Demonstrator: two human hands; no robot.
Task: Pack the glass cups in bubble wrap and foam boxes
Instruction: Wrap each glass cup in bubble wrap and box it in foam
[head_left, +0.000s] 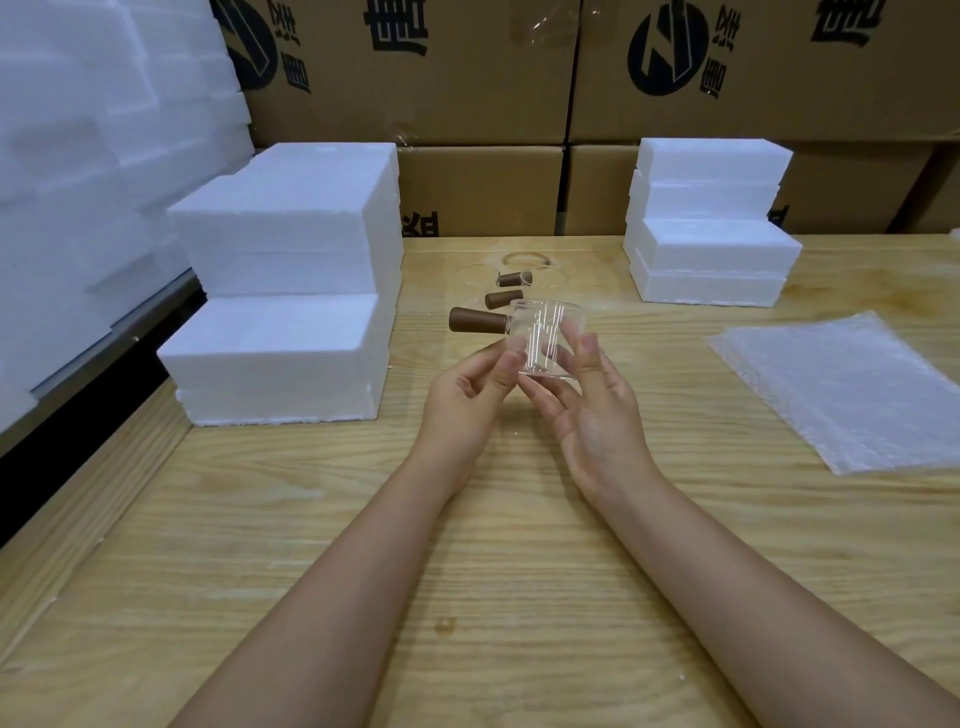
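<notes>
Both hands hold one glass cup (543, 338) above the wooden table (467, 571): the left hand (467, 395) pinches its lower edge, and the right hand (592, 410) curls round its far side. Its brown handle (478, 319) points left. Two more cups (506, 299) lie just behind, with foam boxes (280, 353) stacked to the left and bubble wrap sheets (852, 389) to the right.

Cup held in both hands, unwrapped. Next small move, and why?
Probably carry the glass cup rightward and set it down on the bubble wrap. The left hand and right hand hold it bare above the table, the wrap lies flat and free on the right, and the foam boxes look closed, so wrapping likely comes first.
</notes>
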